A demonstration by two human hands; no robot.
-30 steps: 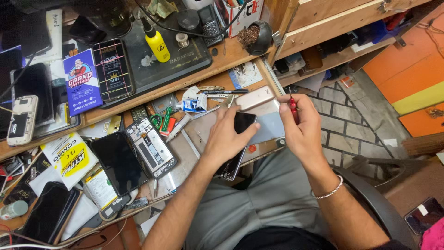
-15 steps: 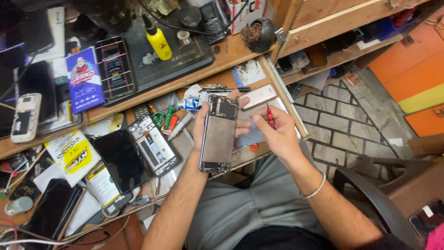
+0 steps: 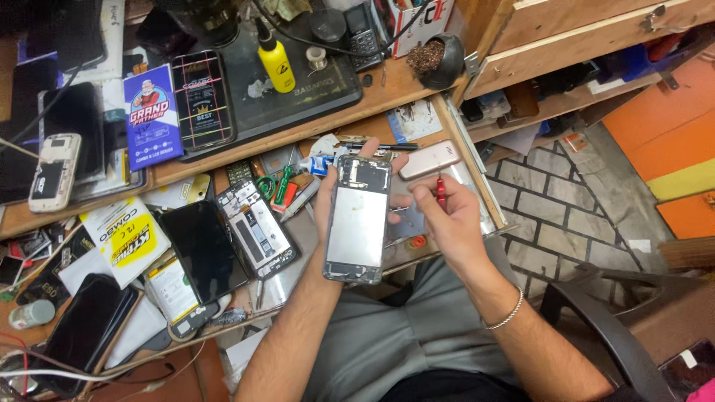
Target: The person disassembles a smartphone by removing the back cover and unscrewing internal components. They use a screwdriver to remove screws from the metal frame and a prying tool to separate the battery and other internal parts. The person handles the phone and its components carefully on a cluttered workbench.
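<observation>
1. At the lower edge of the view, both forearms rise from a lap in grey trousers; the elbows and body are cut off by the frame, and a metal bracelet [image 3: 506, 316] circles the right wrist.
2. Just above the lap, the left hand [image 3: 328, 205] grips an opened phone [image 3: 357, 219] from behind. The palm is hidden by the phone; only the thumb along its left edge and fingertips past its top and right edges show.
3. The phone stands upright, inner side up, a silvery plate filling its middle; its small parts are too fine to make out.
4. Just right of the phone, the right hand [image 3: 447, 219] is clenched around a red-handled screwdriver [image 3: 441, 192]. Only the handle top shows between the fingers; the tip is hidden.
5. Beyond the hands, an open drawer [image 3: 477, 186] holds a beige phone [image 3: 430, 159] and green-handled tools [image 3: 279, 182], partly covered by the hands.
6. To the left lie another opened phone [image 3: 257, 227] and a black screen panel [image 3: 201, 249].
7. Farthest, on the wooden bench, stands a yellow bottle [image 3: 275, 63] on a black mat [image 3: 298, 85].
</observation>
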